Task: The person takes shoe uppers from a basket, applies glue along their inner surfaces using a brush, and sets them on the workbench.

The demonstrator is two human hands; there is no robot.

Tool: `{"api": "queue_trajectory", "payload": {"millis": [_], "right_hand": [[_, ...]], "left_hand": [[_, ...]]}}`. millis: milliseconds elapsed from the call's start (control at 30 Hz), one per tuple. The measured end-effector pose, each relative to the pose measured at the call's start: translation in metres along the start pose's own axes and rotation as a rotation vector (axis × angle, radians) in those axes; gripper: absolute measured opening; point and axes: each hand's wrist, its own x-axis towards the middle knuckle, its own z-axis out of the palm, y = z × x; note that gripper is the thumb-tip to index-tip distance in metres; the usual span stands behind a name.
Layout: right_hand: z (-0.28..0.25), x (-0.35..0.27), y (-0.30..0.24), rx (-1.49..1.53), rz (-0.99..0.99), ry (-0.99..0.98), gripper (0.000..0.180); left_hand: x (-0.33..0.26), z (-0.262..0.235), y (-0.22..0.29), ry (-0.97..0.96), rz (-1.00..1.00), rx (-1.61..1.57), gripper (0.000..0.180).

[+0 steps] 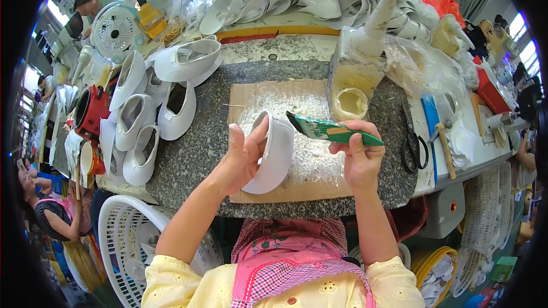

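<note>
My left hand [244, 157] holds a white shoe upper [276, 157] on edge, fingers inside its opening and thumb raised. In my right hand [361, 157] is a green-handled brush [337, 131], its dark bristles pointing left, close to the upper's top rim. I cannot tell whether the bristles touch it. Below both lies a sheet of cardboard [245, 100] crusted with whitish glue. Just beyond the brush stands a glue-caked plastic container [354, 74] with a round open mouth [352, 104].
Several white shoe uppers [177, 111] sit at the left of the dark stone worktop [188, 174]; more uppers [274, 0] pile up at the back. Black scissors [412, 148] and a hammer [445, 151] lie at right. A white basket [123, 239] stands at lower left.
</note>
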Motion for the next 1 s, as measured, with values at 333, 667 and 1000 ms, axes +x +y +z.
{"api": "queue_trajectory", "payload": {"millis": [333,667,1000], "right_hand": [[-0.006,0.029,-0.009,-0.153,-0.29,-0.642,0.007],[-0.017,0.03,-0.007,-0.139,-0.42,-0.613,0.014],[-0.013,0.031,-0.013,-0.189,-0.395,-0.584,0.017]], "left_hand": [[0.013,0.0,0.005,-0.018,0.029,-0.286,0.108],[0.019,0.009,0.016,0.003,0.001,-0.237,0.109],[0.007,0.023,0.036,0.032,0.077,-0.064,0.108]]}}
